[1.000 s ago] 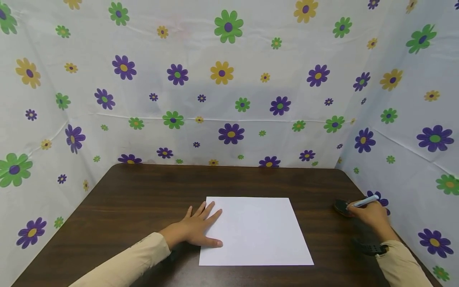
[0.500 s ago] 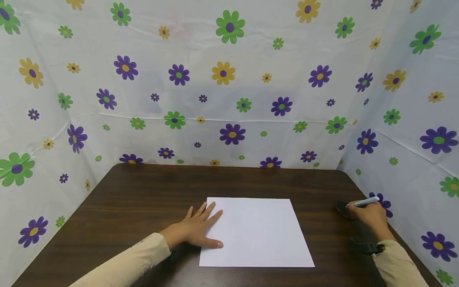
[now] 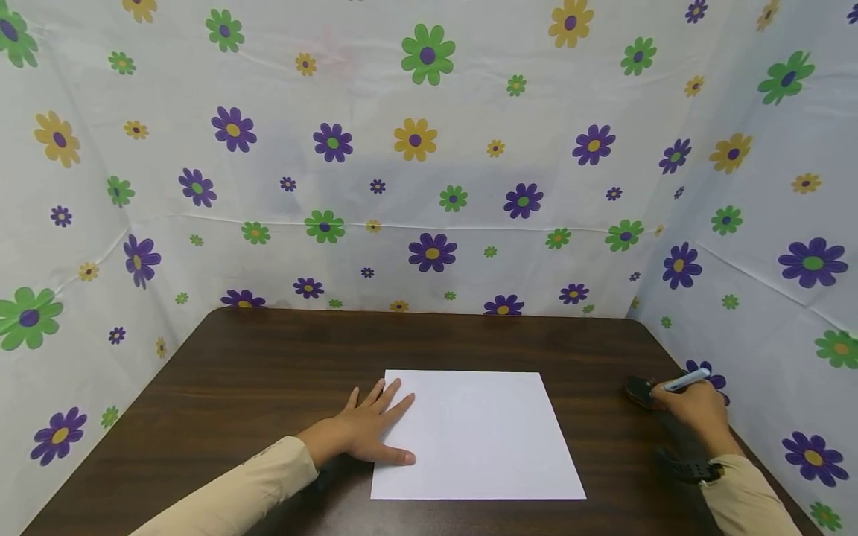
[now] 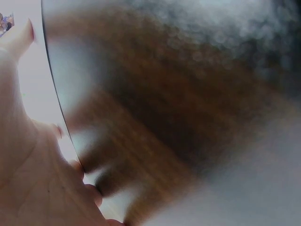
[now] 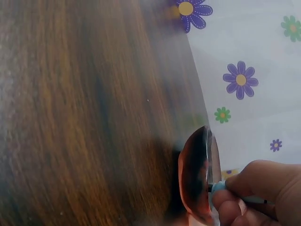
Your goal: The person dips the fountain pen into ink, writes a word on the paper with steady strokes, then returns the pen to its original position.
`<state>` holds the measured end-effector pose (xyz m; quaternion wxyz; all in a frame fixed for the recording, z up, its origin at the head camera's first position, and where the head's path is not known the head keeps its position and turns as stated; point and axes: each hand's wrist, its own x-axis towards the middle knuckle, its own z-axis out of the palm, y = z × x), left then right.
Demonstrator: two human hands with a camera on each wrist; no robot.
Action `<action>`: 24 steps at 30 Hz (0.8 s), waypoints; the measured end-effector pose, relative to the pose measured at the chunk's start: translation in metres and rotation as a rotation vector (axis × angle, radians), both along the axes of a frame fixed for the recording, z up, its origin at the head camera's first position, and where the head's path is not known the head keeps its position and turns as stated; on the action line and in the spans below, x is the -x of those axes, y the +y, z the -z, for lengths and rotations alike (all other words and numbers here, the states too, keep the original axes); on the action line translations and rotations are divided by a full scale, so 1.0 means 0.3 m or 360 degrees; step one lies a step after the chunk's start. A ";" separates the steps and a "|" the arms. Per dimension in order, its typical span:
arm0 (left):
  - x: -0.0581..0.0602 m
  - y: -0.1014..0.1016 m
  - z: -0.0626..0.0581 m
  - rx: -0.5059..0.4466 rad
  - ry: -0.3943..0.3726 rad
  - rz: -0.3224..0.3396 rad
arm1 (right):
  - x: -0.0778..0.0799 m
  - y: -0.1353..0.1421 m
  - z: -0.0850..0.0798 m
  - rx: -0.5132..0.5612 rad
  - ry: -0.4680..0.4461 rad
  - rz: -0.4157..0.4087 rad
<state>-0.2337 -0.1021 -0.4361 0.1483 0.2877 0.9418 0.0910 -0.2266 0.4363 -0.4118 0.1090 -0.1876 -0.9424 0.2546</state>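
A blank white sheet of paper [image 3: 479, 435] lies on the dark wooden table. My left hand [image 3: 372, 424] rests spread on the sheet's left edge, with thumb and fingertips on the paper. Its palm and fingers also show in the left wrist view. At the right, my right hand [image 3: 693, 406] pinches a pale blue pen-like stick [image 3: 687, 378]. Just left of those fingers is a small dark dish [image 3: 638, 391]. In the right wrist view the dish [image 5: 195, 174] has reddish, see-through sides, and the stick's dark tip is at its rim. Whether they touch I cannot tell.
The dark wooden table [image 3: 288, 357] has rounded far corners. White cloth with printed flowers [image 3: 375, 164] hangs behind it and along both sides. Its right side comes close to my right hand. A black band [image 3: 690, 469] sits at my right wrist.
The head view shifts slightly. My left hand stays on the paper. My right fingers and the stick move a little to the right relative to the dish.
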 end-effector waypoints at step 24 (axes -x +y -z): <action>-0.008 0.002 -0.016 -0.0004 -0.0013 -0.0004 | 0.017 -0.036 0.025 0.0127 0.0240 0.0007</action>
